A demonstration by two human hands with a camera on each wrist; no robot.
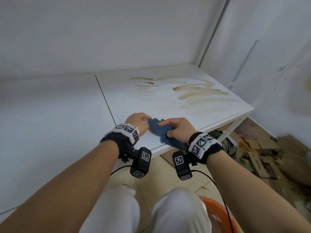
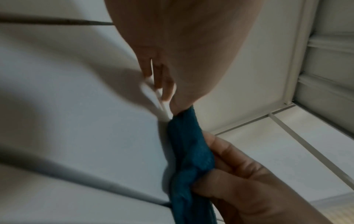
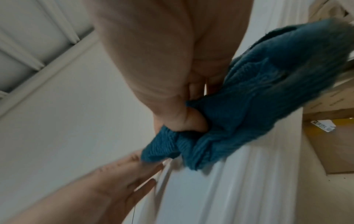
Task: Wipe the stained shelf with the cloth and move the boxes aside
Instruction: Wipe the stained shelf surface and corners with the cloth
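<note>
A white shelf (image 1: 127, 98) carries brown smeared stains (image 1: 198, 93) across its right half. A crumpled blue cloth (image 1: 158, 129) lies at the shelf's front edge, one end hanging over it. My left hand (image 1: 146, 119) pinches the cloth's left end, and my right hand (image 1: 166, 129) grips its middle with curled fingers. The left wrist view shows my left hand (image 2: 175, 104) meeting the twisted cloth (image 2: 189, 151). In the right wrist view my right hand (image 3: 193, 119) is closed into the bunched cloth (image 3: 249, 113). No box stands on the shelf.
Flattened cardboard and scraps (image 1: 262, 158) litter the floor to the right, under and beyond the shelf's corner. A white upright post (image 1: 212, 31) rises at the shelf's back right. A dark seam (image 1: 105, 98) divides the shelf from a white panel on the left. An orange seat (image 1: 217, 214) sits beneath my knees.
</note>
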